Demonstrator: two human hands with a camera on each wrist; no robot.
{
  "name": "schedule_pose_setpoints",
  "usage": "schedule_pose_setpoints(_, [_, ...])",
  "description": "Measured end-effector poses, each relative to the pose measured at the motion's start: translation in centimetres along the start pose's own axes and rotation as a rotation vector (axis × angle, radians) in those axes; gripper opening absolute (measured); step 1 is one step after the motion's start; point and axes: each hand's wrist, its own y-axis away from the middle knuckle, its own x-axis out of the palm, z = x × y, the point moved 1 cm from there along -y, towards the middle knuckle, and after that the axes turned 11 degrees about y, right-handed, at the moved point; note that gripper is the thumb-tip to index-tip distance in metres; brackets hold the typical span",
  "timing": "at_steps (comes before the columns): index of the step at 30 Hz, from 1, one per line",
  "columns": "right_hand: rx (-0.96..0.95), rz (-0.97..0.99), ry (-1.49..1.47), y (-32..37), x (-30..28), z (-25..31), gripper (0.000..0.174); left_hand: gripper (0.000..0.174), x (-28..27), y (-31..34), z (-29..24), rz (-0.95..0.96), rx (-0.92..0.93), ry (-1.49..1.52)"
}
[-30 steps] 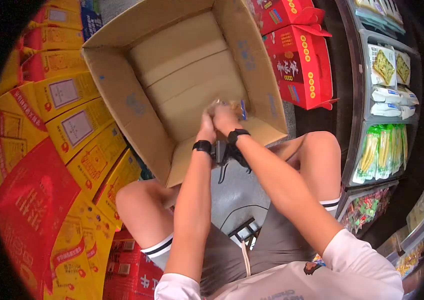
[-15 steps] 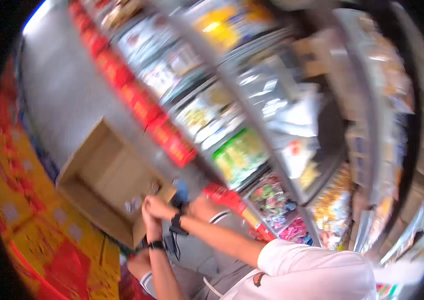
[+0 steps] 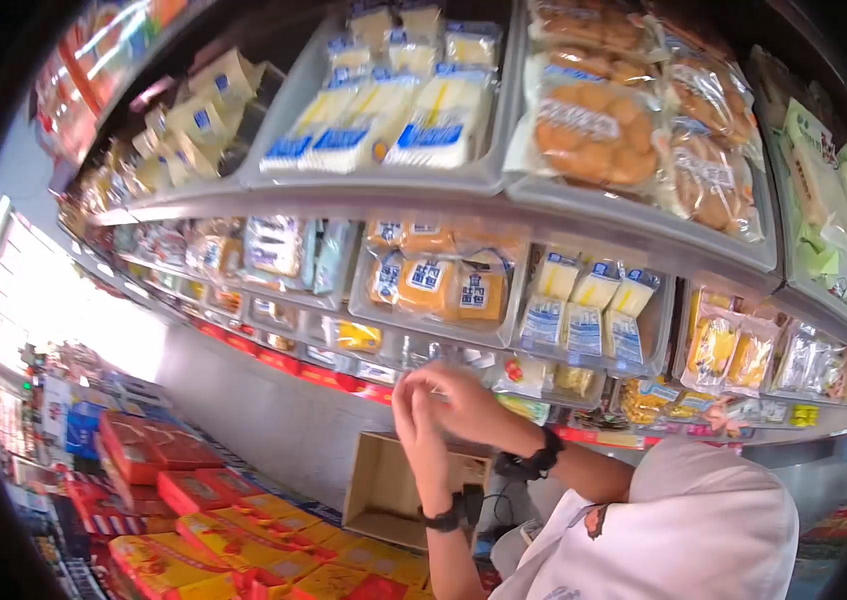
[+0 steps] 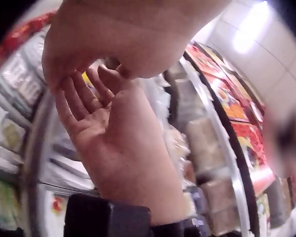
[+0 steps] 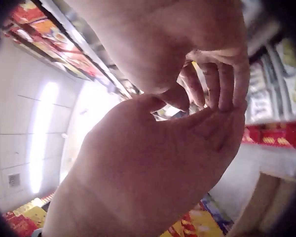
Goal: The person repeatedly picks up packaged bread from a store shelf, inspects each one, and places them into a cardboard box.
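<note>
Both hands are raised together in front of the shelves in the head view, wrists apart and fingers meeting. My left hand (image 3: 416, 425) points upward, its palm turned toward the other hand; its fingers look loosely bent and spread in the left wrist view (image 4: 126, 143). The right hand (image 3: 469, 405) arches over from the right, fingers relaxed against the left fingers. Light and bits of the shelf background show through the gap between the palms in the right wrist view, and no held item shows there. Below the hands stands an open cardboard box (image 3: 369, 487).
Shelves with grey bins of packaged bread (image 3: 424, 285), white-and-blue packs (image 3: 439, 115) and bagged round buns (image 3: 594, 130) fill the upper view. Stacked red and yellow gift boxes (image 3: 204, 545) stand at lower left. A grey floor (image 3: 244, 400) runs between.
The head view has swung from down over the cardboard box up to the shelves. The hands have risen from inside the box to above it, staying together.
</note>
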Motion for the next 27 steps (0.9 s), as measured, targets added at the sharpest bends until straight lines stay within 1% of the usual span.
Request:
schedule_pose_setpoints(2, [0.043,-0.149,-0.02,-1.4,-4.6,2.9,0.03,0.049,3.2,-2.2,-3.1,0.027,0.282,-0.308])
schedule_pose_setpoints(4, [0.021,-0.305,-0.02,-2.3,-6.9,3.2,0.04,0.058,5.5,-4.9,-5.3,0.013,0.554,-0.616])
schedule_pose_setpoints(5, [0.011,-0.386,-0.018,-2.6,-7.7,3.4,0.045,0.062,6.5,-6.2,-5.8,0.018,0.517,-0.622])
schedule_pose_setpoints(8, [0.146,-0.401,-0.045,-3.3,-6.6,0.5,0.062,0.075,7.7,-9.4,-4.6,0.041,0.411,-0.667])
schedule_pose_setpoints(9, [0.268,-0.212,-0.253,-3.8,-6.7,0.4,0.074,0.079,7.5,-10.5,-3.7,0.061,0.387,-0.706])
schedule_pose_setpoints(10, [0.288,-0.188,-0.289,-3.9,-6.4,0.2,0.074,0.083,7.6,-10.8,-3.7,0.083,0.358,-0.745])
schedule_pose_setpoints(11, [0.31,-0.164,-0.32,-4.1,-6.0,0.0,0.075,0.086,7.7,-11.0,-3.5,0.069,0.38,-0.7])
schedule_pose_setpoints(12, [0.331,-0.139,-0.35,-4.3,-5.7,-0.3,0.075,0.083,7.6,-11.1,-3.4,0.063,0.412,-0.726])
schedule_pose_setpoints(14, [0.278,-0.16,-0.245,-4.5,-6.3,1.5,0.076,0.077,7.6,-11.2,-4.0,0.058,0.476,-0.779])
schedule_pose_setpoints(17, [0.196,-0.236,-0.129,-4.2,-6.2,2.8,0.076,0.07,7.5,-10.8,-6.0,0.092,0.304,-0.708])
schedule_pose_setpoints(18, [0.166,-0.262,-0.098,-4.2,-6.1,3.1,0.076,0.068,7.1,-10.9,-6.0,0.118,0.285,-0.601])
schedule_pose_setpoints(21, [0.124,-0.256,-0.202,-3.9,-7.4,5.3,0.074,0.062,5.9,-10.5,-7.1,0.169,0.229,-0.294])
schedule_pose_setpoints(23, [0.115,-0.248,-0.19,-3.2,-8.5,7.4,0.072,0.056,6.5,-7.1,-10.6,0.168,0.186,-0.11])
schedule_pose_setpoints(24, [0.109,-0.245,-0.18,-3.1,-9.0,8.2,0.071,0.055,6.2,-5.9,-11.3,0.121,0.164,0.008])
schedule_pose_setpoints(26, [-0.014,-0.266,-0.1,-2.4,-8.9,9.7,0.068,0.053,4.8,-3.4,-11.7,0.028,0.121,0.249])
schedule_pose_setpoints(27, [-0.074,-0.27,-0.06,-2.0,-8.6,10.4,0.066,0.053,3.5,-2.3,-11.5,0.053,0.093,0.348])
